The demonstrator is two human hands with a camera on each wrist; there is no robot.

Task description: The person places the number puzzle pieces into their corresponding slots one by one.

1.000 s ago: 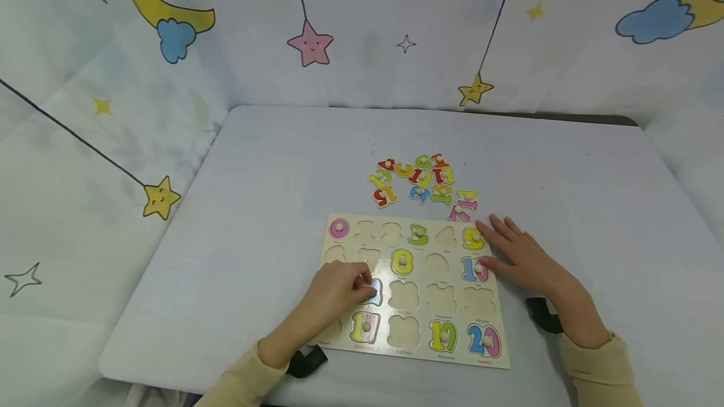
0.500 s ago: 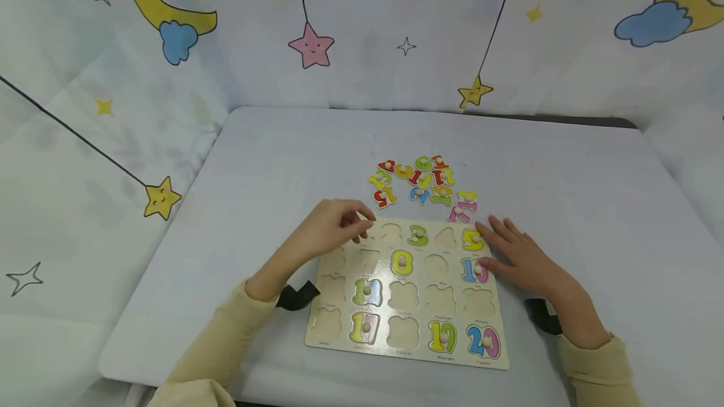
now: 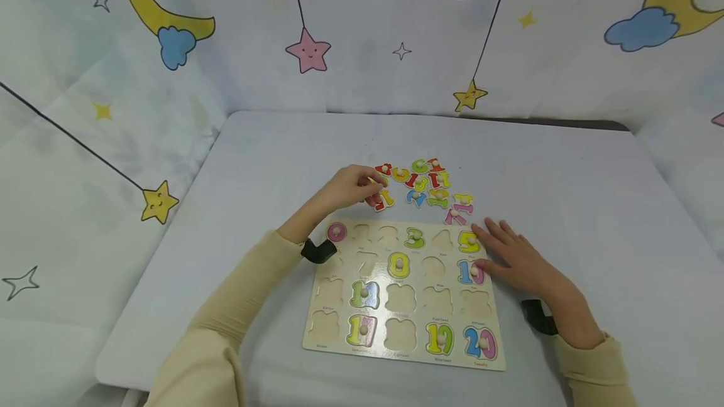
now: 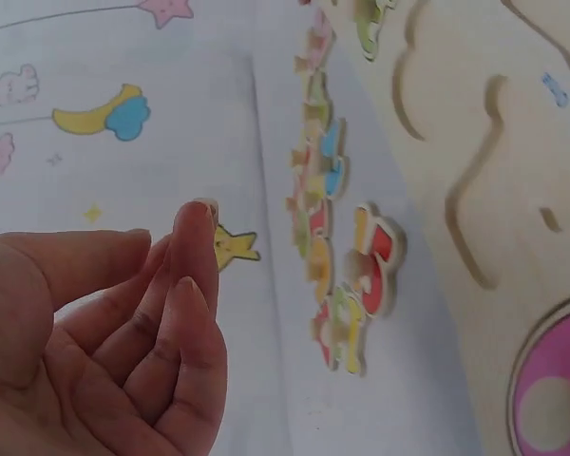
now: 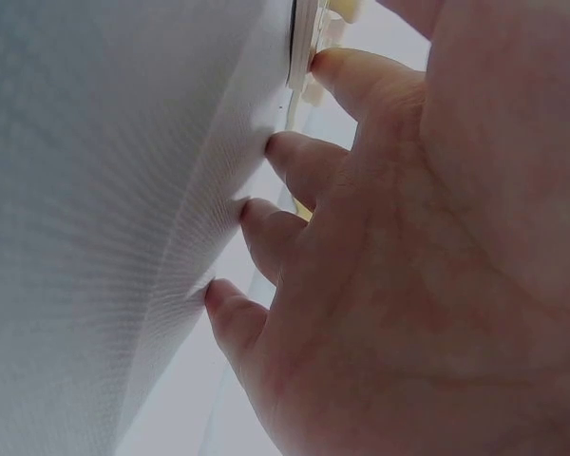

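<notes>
My left hand point(image 3: 352, 186) hovers at the left end of a cluster of number pieces, thumb and fingers apart with nothing between them. Its fingers partly cover the red-and-yellow 15 piece point(image 3: 386, 200) in the head view; in the left wrist view, that piece point(image 4: 372, 258) shows its wooden knob. Below lies a wooden number puzzle board point(image 3: 417, 278) with several pieces seated, among them the pink 0 point(image 3: 336, 232) and a green-and-blue number piece point(image 3: 364, 294). My right hand point(image 3: 523, 264) rests with spread fingers at the board's upper right edge, near the yellow 5 point(image 3: 468, 242).
Other loose pieces lie beyond the board, including a blue 7 point(image 3: 416, 198) and a pink piece point(image 3: 455, 216) right by its top edge. The white table point(image 3: 271, 162) extends on both sides. A patterned cloth backdrop point(image 3: 362, 30) stands behind it.
My left hand has let go of the green-and-blue number piece on the board and moved up and away to the loose pieces. The right hand has stayed at the board's edge.
</notes>
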